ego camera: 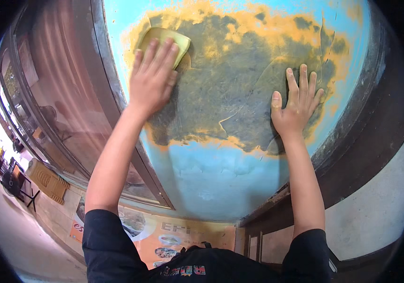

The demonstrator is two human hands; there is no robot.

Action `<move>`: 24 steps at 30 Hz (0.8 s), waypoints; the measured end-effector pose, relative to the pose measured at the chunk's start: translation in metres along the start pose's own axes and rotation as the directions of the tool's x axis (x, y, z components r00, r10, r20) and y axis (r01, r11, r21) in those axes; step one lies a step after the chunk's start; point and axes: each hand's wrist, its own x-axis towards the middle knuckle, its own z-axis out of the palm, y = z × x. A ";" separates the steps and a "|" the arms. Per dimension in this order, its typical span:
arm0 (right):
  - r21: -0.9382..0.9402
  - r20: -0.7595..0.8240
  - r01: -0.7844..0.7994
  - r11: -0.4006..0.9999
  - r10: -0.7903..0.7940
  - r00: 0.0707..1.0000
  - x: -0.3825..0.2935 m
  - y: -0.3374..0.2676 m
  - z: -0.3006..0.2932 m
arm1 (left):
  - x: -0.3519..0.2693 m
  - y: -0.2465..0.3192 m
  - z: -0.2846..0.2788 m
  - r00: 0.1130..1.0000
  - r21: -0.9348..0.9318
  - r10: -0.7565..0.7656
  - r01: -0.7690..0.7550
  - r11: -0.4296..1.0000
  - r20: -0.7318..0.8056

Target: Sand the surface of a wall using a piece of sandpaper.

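Observation:
My left hand (153,76) presses a yellow-green sheet (183,38), which looks like sandpaper, flat against a painted wall. The sheet lies under my fingers at the upper left of a large grey and orange patch (219,81) on the light-blue wall (223,177). At the patch's right side, my right hand (295,102) rests against the wall with its fingers spread and holds nothing. Between the hands the patch shows thin cracks and peeled edges. The sheet's underside is hidden.
A dark-framed glass panel (71,70) borders the wall on the left, and a dark frame (361,116) on the right. A printed banner (188,235) lies below. Stacked plastic chairs (48,180) and a fan (9,182) stand at the far left.

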 end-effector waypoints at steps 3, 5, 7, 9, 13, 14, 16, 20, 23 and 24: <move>0.012 0.007 0.000 1.000 0.000 1.000 0.001 -0.007 0.004 | 0.018 -0.041 -0.009 0.906 -0.048 -0.308 0.307 0.950 -0.290; 0.017 0.007 -0.004 1.000 0.004 1.000 0.001 -0.009 0.004 | 0.014 -0.030 -0.002 0.928 -0.032 -0.263 0.264 0.964 -0.262; 0.030 0.011 0.001 1.000 -0.001 1.000 0.000 -0.003 0.003 | 0.012 -0.016 0.001 0.945 -0.024 -0.220 0.221 0.975 -0.240; 0.018 0.017 0.002 1.000 -0.002 1.000 0.000 -0.001 0.003 | 0.007 -0.009 -0.004 0.994 0.021 0.074 -0.076 0.997 0.079; 0.019 0.018 0.001 1.000 -0.001 1.000 0.002 -0.003 0.003 | 0.021 -0.027 -0.001 0.913 0.055 -0.274 0.303 0.951 -0.301; 0.017 0.018 0.000 1.000 0.000 1.000 0.001 -0.004 0.003 | 0.015 -0.022 -0.001 0.914 0.054 -0.273 0.302 0.952 -0.301; 0.000 0.032 -0.001 1.000 0.001 0.999 -0.001 0.000 0.004 | 0.008 -0.002 -0.003 0.997 0.027 0.041 -0.043 0.999 0.068; 0.006 0.022 -0.005 1.000 0.005 1.000 0.002 -0.003 0.004 | 0.033 -0.036 -0.006 0.920 -0.017 -0.255 0.262 0.965 -0.297; -0.009 0.023 0.001 1.000 -0.001 1.000 0.001 0.000 0.003 | 0.033 -0.010 0.004 0.972 -0.014 -0.122 0.122 0.992 -0.202; -0.003 0.025 -0.002 1.000 0.002 1.000 0.000 0.000 0.002 | 0.028 -0.003 0.001 1.000 0.046 0.006 -0.005 0.999 -0.015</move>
